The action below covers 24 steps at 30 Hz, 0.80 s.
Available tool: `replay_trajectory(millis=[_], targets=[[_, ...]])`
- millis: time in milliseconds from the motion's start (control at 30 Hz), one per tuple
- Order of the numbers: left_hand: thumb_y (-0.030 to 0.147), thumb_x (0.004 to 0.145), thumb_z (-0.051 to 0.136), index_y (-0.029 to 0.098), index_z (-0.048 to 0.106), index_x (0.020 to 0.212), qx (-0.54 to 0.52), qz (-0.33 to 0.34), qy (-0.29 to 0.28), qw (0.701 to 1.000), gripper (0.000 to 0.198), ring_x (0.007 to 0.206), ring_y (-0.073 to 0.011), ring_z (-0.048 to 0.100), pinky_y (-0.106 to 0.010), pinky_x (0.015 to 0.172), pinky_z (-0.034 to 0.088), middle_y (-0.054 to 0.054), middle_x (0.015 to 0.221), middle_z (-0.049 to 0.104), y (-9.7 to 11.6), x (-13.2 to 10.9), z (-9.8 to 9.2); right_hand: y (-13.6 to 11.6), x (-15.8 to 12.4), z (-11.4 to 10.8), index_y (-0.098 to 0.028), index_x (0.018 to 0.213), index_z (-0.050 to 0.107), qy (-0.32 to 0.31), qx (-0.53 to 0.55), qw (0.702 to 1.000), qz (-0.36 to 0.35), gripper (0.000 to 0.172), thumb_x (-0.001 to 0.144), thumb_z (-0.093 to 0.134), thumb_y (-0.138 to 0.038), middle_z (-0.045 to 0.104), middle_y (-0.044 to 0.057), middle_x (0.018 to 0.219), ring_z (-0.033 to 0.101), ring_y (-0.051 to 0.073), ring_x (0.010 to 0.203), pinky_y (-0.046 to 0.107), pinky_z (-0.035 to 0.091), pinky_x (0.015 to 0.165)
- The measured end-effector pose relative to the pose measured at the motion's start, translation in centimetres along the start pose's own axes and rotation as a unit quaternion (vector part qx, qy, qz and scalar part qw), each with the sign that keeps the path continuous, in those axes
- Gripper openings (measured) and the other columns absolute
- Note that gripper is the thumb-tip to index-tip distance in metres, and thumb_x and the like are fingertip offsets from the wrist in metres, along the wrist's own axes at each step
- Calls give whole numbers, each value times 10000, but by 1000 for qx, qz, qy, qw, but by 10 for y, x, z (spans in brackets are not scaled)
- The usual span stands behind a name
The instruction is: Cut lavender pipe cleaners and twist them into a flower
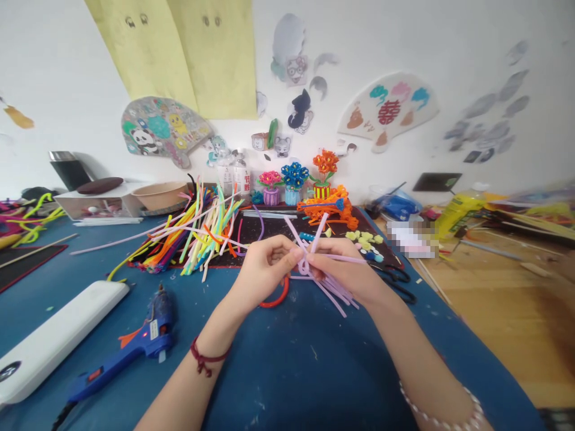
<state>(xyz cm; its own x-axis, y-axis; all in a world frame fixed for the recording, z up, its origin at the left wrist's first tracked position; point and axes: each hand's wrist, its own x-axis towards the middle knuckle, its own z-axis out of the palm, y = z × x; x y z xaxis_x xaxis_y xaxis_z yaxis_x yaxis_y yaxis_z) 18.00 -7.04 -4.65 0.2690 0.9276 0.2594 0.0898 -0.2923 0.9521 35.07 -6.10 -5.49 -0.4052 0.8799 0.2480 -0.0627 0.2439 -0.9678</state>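
Both hands meet over the blue table, with light purple pipe cleaners [335,292] between them. My left hand [268,263] pinches the looped part of the bundle between thumb and index finger. On the other side my right hand [344,266] grips the same bundle close to the loop, its fingers closed. Two purple ends stick up in a V, one points right, and several fan out below my right hand. Scissors with red handles [281,294] lie partly hidden under my left hand.
A blue glue gun [150,338] and a white device [63,335] lie at the left. Colorful pipe cleaners [211,233] are heaped behind my left hand. Three potted pipe-cleaner flowers [294,178] stand near the wall. A yellow bottle [460,212] is at the right.
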Motion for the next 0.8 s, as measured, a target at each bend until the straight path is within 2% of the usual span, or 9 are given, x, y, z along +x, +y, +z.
replay_trajectory(millis=[100,200,267,367,467,533,633,700,800], targets=[[439,744,681,139,553,638,-58,-58,-6,997,343,405,-56,428,-167,362,281,16,524,548,0,0,-2,-1,0,3,-159,687,636,15,-59,998,-24,196,799,642,-320,580,-11,591,507,104,528,211,401,483],[430,748,678,140,539,616,-73,-76,-16,994,347,389,-51,409,-168,350,253,18,508,535,-2,0,-4,-2,-1,5,-163,685,639,22,-88,995,-33,193,813,622,-306,589,-6,596,511,110,532,213,398,479],[455,796,618,135,554,616,-56,-66,-18,996,373,408,-60,429,-179,373,286,4,521,544,-2,1,-6,-2,-1,3,-166,660,628,26,-95,995,-32,201,816,614,-293,580,-9,582,504,110,523,215,390,475],[471,859,523,124,617,701,-28,-26,13,999,393,463,-75,466,-197,434,352,-17,590,577,1,3,-8,-1,-1,-2,-171,635,612,16,-112,993,-27,219,819,609,-289,554,-17,556,486,110,512,219,365,470],[413,827,596,136,659,847,-25,22,25,999,284,557,-85,506,-194,510,401,-15,680,606,3,3,-9,-1,-1,-3,-173,650,612,-16,-112,993,-26,232,831,603,-319,553,-14,574,490,119,531,228,368,487],[377,794,645,139,664,828,-34,40,25,998,241,609,-98,533,-201,560,429,-17,703,618,2,3,-9,-1,-1,-1,-175,700,620,-23,-95,995,-28,210,839,594,-330,590,3,652,528,134,598,240,411,541],[359,772,669,139,651,767,-34,54,59,996,220,633,-113,560,-215,587,452,-22,704,626,-1,3,-7,1,0,3,-189,819,611,42,-85,994,-62,127,830,612,-315,604,11,794,557,149,719,257,448,644],[341,755,689,143,635,783,-35,59,80,994,207,636,-112,569,-210,583,456,-19,708,628,-2,3,-5,2,1,4,-196,853,598,80,-81,991,-76,121,816,636,-306,585,0,800,549,143,726,253,444,656],[318,747,704,155,617,891,-43,57,58,996,234,614,-106,573,-202,563,452,-5,693,627,-1,2,-4,2,1,6,-187,852,602,46,-46,997,-46,138,830,622,-321,569,-7,749,528,128,661,242,427,605]])
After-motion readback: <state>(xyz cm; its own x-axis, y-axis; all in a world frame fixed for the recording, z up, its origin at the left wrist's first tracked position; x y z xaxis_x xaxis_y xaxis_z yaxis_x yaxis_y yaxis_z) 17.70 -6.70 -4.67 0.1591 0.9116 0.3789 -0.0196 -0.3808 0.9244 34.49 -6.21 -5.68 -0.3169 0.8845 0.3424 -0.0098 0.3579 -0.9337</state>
